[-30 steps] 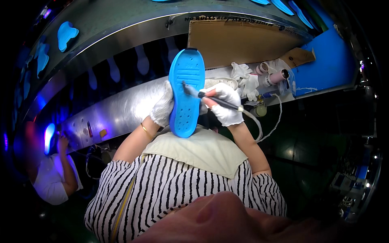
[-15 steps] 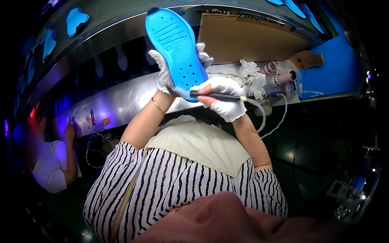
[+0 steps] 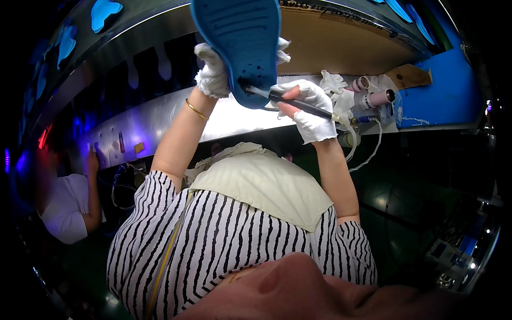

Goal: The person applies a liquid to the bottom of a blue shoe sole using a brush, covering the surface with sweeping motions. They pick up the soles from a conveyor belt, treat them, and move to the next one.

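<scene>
Black and white stripes are running down the person's shirt (image 3: 213,250), on the near side of the blue sole (image 3: 240,37). Cream cloth (image 3: 261,186) is covering some of the shirt, also nearer than the sole. At the right of the sole's near end, the right hand (image 3: 314,125) is wearing a white glove. Its bare fingertips are pinching a dark brush (image 3: 306,106), whose tip seems to be touching the sole by some little holes. Gloved in white too, the left hand (image 3: 212,74) is holding the sole up: it is pressing the left edge, with fingers (image 3: 284,50) curling past the right edge. The sole is hanging over a shiny metal bench (image 3: 170,117). White gloves (image 3: 336,88) and two pink cups (image 3: 380,98) are resting right of the sole. Brown cardboard (image 3: 341,48) is standing past the sole, on its right. Farther right, a blue board (image 3: 453,90) is leaning. Well left of the sole, another person (image 3: 64,200) is wearing white. Beyond the sole, leftward, a small blue piece (image 3: 104,13) is lying.
</scene>
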{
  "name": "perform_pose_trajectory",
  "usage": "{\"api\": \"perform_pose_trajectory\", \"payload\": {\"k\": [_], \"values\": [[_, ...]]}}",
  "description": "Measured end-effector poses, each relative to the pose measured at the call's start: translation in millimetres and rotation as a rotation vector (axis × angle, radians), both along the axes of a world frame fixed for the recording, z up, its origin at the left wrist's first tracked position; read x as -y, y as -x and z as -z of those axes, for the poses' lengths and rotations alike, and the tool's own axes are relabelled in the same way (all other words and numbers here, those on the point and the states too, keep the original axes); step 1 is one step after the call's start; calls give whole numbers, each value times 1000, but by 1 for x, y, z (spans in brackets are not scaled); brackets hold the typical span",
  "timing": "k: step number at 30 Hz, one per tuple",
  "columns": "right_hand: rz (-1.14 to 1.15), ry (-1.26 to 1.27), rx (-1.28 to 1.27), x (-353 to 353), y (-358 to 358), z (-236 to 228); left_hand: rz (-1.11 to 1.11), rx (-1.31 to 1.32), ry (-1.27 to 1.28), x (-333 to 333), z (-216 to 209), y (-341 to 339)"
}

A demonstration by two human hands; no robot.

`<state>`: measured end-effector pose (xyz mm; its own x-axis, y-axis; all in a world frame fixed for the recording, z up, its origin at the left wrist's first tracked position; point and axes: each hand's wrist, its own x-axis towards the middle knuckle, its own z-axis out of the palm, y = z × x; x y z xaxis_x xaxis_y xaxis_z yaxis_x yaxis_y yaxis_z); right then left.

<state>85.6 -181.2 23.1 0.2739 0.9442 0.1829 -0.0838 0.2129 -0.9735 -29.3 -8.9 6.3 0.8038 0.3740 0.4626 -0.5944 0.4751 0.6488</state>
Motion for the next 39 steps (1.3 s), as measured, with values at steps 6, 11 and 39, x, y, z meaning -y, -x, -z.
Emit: {"api": "perform_pose_trajectory", "payload": {"k": [6, 11, 39], "values": [[-195, 325, 67, -6, -14, -9, -137, -312, -326, -1, -23, 10], [-101, 151, 36, -3, -6, -11, -136, -436, -373, -1, -29, 8], [-105, -153, 551, -8, -43, -24, -152, -586, -143, -22, -25, 1]]}}
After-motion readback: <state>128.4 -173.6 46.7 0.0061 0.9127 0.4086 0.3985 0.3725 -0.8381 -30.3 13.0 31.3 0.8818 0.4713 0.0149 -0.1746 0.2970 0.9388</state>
